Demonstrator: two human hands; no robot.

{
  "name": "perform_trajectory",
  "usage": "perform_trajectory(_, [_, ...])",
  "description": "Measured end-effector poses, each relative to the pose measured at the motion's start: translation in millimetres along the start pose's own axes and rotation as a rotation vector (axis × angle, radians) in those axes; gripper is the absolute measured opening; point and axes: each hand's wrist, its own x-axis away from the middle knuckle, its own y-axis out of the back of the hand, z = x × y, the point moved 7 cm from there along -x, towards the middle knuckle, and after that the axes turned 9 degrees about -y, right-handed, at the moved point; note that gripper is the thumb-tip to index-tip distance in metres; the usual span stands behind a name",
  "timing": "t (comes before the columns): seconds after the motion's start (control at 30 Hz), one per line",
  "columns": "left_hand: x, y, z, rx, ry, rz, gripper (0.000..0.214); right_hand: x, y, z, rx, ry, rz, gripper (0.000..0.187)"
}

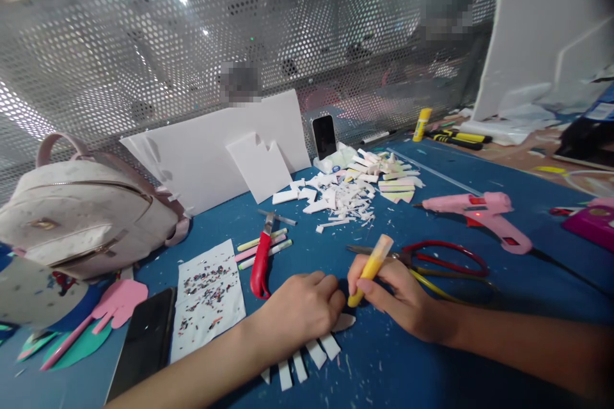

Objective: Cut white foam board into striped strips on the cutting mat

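Between the thumb and fingers of my right hand (407,297) is a thick yellow marker (371,271), tilted, its pale translucent end upward. My left hand (307,306) rests on the blue tabletop with its fingers curled under; whatever they hold is hidden. A greyish rounded piece (344,322) shows beside its knuckles. Several white foam strips (300,367) fan out below the left wrist. Just beyond my right hand lie scissors with red handles (446,255), partly covered by the fingers. A red-handled cutter (260,262) lies beyond my left hand, over several thin pastel sticks (249,244).
A pink glue gun (480,207) lies at right with its cord trailing. White foam scraps (345,198) are heaped mid-table, before a propped phone (324,137). At left are a backpack (91,210), a dark phone (144,338) and a speckled sheet (208,300). White boards (206,146) lean on perforated metal.
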Motion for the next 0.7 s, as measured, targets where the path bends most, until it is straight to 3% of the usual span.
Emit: perform_trajectory(0.7, [1.9,-5.0,-2.4,-0.027,-0.022,-0.040,0.034,-0.1,-0.3,-1.0,0.000,0.009,0.001,0.031])
